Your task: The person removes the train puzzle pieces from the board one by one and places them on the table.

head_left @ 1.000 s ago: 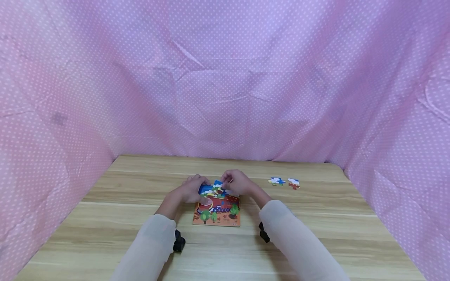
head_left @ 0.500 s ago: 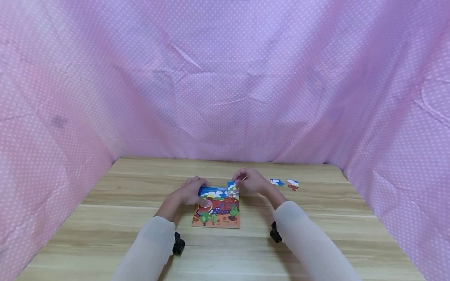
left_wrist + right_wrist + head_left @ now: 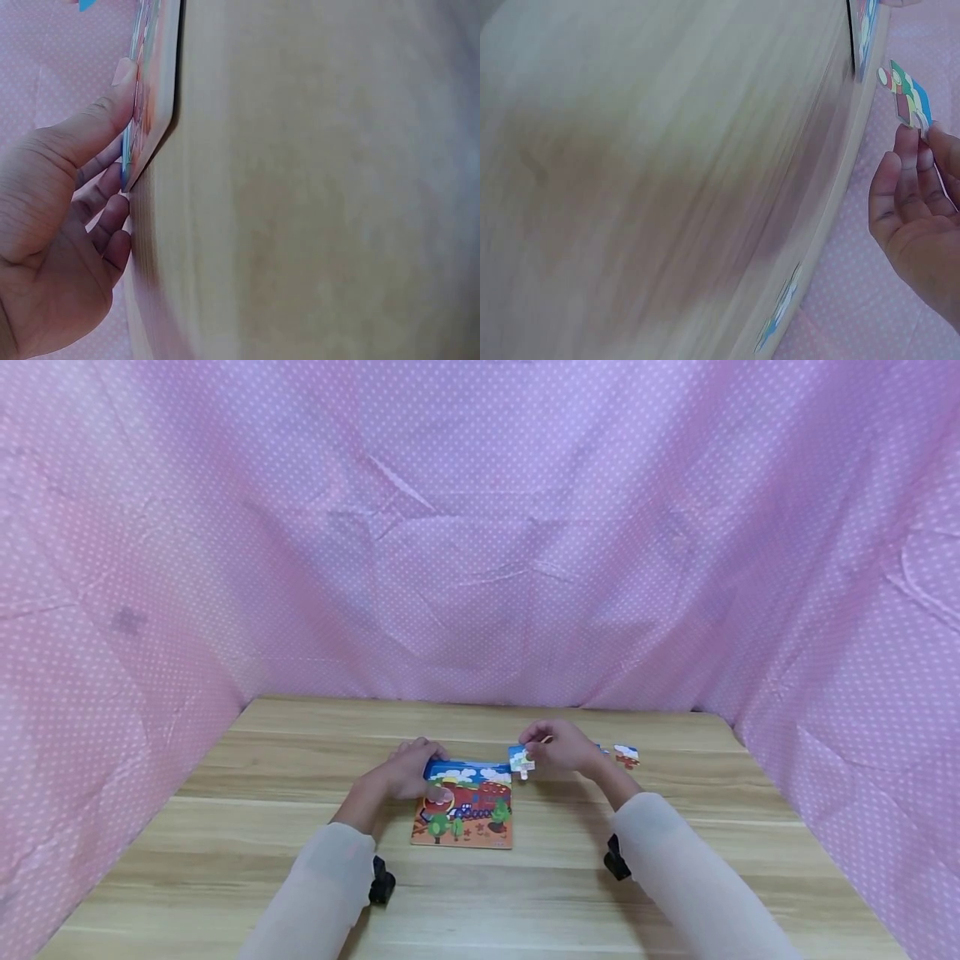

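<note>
A picture puzzle board (image 3: pixel 476 835) with a red train, trees and clouds lies flat on the table. My left hand (image 3: pixel 407 770) holds its left side, thumb on the picture and the other fingers along the edge; the left wrist view shows this thumb (image 3: pixel 112 105) on the board's face. Just off the board's upper right corner, my right hand (image 3: pixel 564 748) pinches a jigsaw piece (image 3: pixel 519 759) in blue, white and yellow-green. In the right wrist view that piece (image 3: pixel 911 94) sticks out from the fingertips, raised off the table.
To the right of the right hand lie two loose jigsaw pieces: a red and white one (image 3: pixel 626 755) and a blue one (image 3: pixel 602 748) mostly hidden behind the hand. A pink dotted cloth (image 3: pixel 480 568) hangs around the wooden table (image 3: pixel 300 735).
My right hand has moved right with the jigsaw piece, from over the board's top to beyond its right edge, uncovering the board's upper part. The left hand stays on the board.
</note>
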`<state>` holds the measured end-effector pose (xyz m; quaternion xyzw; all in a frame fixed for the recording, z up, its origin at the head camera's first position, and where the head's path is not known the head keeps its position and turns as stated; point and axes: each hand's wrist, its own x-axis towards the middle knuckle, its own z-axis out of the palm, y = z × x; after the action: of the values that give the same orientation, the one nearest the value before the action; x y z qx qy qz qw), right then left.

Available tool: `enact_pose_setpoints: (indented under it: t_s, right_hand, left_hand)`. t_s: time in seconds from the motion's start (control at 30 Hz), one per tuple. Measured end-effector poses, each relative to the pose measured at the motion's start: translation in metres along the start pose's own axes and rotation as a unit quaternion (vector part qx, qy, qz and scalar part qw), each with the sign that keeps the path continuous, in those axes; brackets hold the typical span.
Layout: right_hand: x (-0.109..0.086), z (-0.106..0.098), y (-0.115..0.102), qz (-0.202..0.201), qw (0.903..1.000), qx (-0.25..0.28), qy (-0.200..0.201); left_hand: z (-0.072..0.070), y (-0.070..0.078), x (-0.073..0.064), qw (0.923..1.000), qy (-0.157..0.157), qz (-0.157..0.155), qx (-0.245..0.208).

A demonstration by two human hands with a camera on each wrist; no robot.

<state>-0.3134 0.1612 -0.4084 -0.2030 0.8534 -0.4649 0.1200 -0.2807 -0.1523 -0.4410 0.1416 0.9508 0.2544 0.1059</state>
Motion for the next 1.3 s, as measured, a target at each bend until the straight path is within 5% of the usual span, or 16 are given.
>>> enact_pose_setpoints:
  t_s: [0.8,1.3]
  right_hand:
    - [-0.01,-0.041,0.022,0.023,0.999,-0.001,0.037]
    - [0.004,-0.039,0.041,0.066,0.9934,-0.002,0.094]
  left_hand:
    - [0.001,-0.001,0.001,1.0,-0.002,-0.001,0.0]
    - [0.001,-0.001,0.001,1.0,0.0,-0.003,0.0]
